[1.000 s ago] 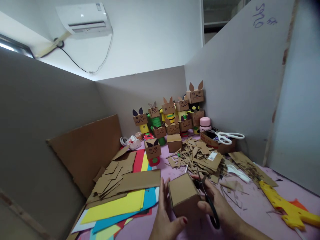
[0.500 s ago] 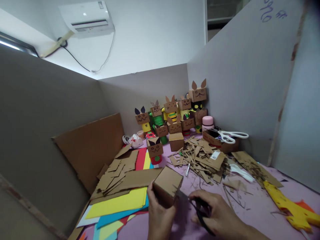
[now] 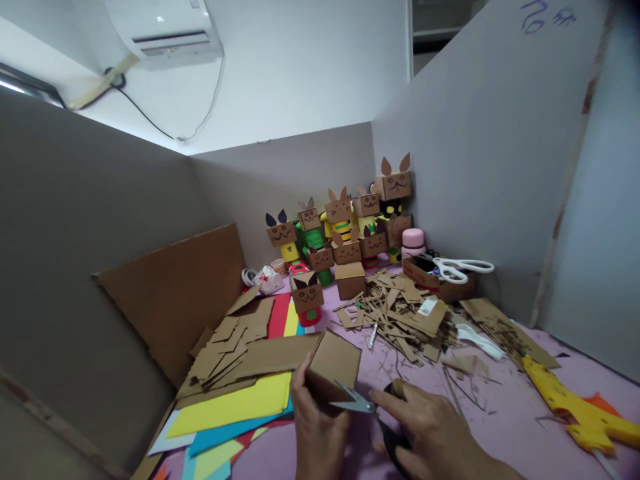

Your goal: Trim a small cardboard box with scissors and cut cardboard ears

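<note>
A small cardboard box (image 3: 336, 360) is gripped in my left hand (image 3: 319, 427), fingers on its left side and thumb below. My right hand (image 3: 430, 430) holds black-handled scissors (image 3: 369, 407). Their blades are spread and point left at the box's lower front edge; whether they touch the cardboard I cannot tell. Just beyond the box stands a cardboard cat-faced figure (image 3: 307, 297) on a red base.
Cardboard scraps (image 3: 400, 313) lie beyond my right hand, and a yellow glue gun (image 3: 585, 413) is at the right. Coloured paper (image 3: 230, 407) and cardboard pieces (image 3: 225, 353) lie left. More figures (image 3: 340, 210) stand at the back, beside an open box (image 3: 440, 283) with white-handled scissors (image 3: 460, 269).
The scissors have moved left to the box and their blades are now seen spread. The box has turned and tilted slightly in my left hand. The view has shifted a little.
</note>
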{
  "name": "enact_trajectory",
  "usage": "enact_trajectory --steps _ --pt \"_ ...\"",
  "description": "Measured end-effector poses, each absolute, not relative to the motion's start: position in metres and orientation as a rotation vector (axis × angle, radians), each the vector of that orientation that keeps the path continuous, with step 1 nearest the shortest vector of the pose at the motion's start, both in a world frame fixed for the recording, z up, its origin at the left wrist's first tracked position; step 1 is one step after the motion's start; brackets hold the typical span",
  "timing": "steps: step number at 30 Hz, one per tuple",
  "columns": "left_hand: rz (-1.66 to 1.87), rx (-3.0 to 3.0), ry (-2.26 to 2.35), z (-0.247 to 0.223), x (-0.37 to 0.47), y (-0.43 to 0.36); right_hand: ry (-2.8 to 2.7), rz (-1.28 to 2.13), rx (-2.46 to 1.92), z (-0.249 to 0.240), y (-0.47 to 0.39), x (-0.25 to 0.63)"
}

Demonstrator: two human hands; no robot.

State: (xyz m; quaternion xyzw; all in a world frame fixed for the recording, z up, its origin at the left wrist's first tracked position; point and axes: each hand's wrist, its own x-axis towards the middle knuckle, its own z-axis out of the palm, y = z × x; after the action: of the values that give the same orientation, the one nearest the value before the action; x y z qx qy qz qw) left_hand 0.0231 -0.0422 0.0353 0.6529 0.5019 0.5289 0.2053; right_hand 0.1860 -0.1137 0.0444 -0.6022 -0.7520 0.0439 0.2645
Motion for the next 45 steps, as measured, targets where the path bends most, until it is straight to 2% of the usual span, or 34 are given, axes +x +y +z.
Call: enact_trajectory --steps 14,36,45 --pt "1.308 1.866 1.497 0.037 0.023 -0.039 -2.121 -0.401 -1.568 0.035 -0.117 0.184" --pt "1.197 1.836 1.491 0.034 0.025 -0.039 -2.139 -0.345 -1.674 0.031 -0.117 0.182" --pt "1.229 1.798 1.431 0.036 0.025 -0.039 -2.126 -0.439 -1.625 0.026 -0.118 0.183"
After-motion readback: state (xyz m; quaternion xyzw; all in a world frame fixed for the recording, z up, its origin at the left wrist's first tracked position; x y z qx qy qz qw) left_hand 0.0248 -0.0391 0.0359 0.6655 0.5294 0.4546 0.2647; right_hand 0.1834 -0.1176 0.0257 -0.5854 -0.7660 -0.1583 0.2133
